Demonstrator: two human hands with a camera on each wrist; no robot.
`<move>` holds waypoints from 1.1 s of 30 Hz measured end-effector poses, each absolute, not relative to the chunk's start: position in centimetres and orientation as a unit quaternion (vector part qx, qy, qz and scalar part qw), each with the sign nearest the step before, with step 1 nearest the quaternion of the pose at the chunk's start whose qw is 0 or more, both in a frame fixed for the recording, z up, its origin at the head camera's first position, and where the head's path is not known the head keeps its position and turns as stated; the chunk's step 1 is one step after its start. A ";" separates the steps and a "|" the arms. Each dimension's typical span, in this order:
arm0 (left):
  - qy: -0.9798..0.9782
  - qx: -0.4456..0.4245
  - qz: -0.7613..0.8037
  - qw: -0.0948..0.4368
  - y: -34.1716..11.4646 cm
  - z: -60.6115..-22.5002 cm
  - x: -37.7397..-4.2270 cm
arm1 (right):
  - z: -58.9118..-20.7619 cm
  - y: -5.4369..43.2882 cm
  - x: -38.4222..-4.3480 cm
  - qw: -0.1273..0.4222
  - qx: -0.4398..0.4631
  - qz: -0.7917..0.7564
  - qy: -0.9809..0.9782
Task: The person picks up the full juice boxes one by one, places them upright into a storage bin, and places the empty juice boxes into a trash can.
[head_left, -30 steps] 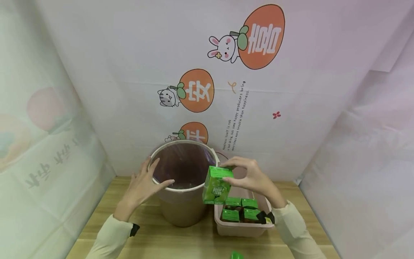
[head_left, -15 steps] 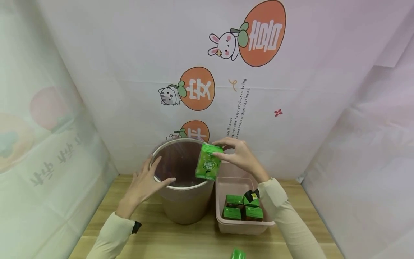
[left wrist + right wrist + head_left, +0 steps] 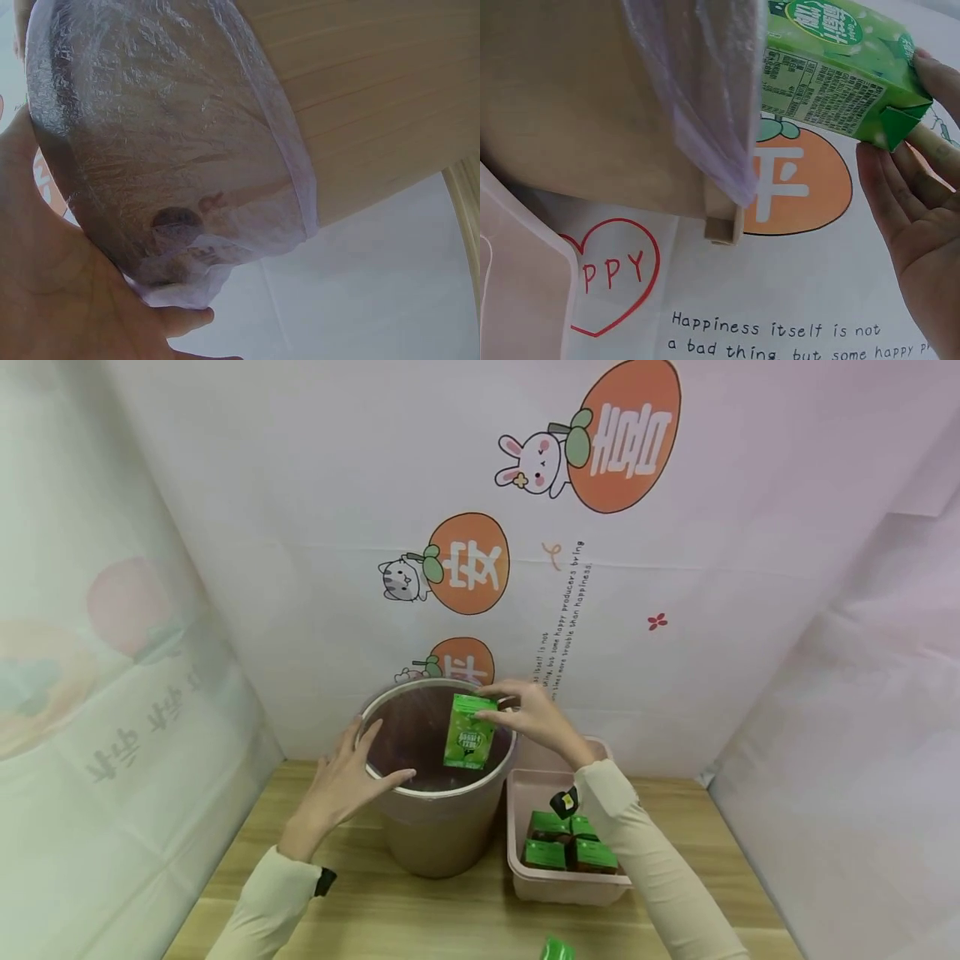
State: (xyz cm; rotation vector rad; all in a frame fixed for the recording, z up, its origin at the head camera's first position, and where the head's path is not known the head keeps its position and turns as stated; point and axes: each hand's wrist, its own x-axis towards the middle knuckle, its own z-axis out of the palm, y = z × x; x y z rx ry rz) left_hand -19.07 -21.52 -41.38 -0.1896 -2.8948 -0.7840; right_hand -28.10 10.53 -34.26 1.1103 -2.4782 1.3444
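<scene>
My right hand (image 3: 536,718) pinches a green juice carton (image 3: 468,739) by its upper end, fingers behind and thumb in front. The carton hangs upright, slightly tilted, over the mouth of a brown trash can (image 3: 435,839). In the right wrist view, printed text covers the side of the juice carton (image 3: 825,82). A thin purplish plastic bag (image 3: 187,97) lines the trash can and folds down over its outside. My left hand (image 3: 337,789) rests at the left of the rim, fingers and thumb spread, holding nothing.
A pinkish plastic basket (image 3: 566,891) stands just right of the trash can, with several green cartons (image 3: 545,854) inside. Near the table's front edge lies a green object (image 3: 557,950), partly out of view. White printed cloth walls (image 3: 315,593) surround the wooden table (image 3: 420,927).
My right hand has carried the juice carton up and left, from above the basket's edge to over the trash can's mouth. My left hand has stayed at the rim.
</scene>
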 end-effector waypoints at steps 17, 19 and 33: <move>-0.958 -0.069 -0.270 0.066 -21.5 -41.4 -19.0 | -34.6 11.5 -27.0 0.047 0.369 0.452 -0.811; -0.958 -0.070 -0.271 0.066 -21.6 -41.3 -19.1 | -34.5 11.6 -26.6 0.045 0.369 0.451 -0.812; -0.959 -0.072 -0.266 0.065 -21.6 -41.2 -18.8 | -36.4 13.1 -23.9 0.049 0.390 0.423 -0.816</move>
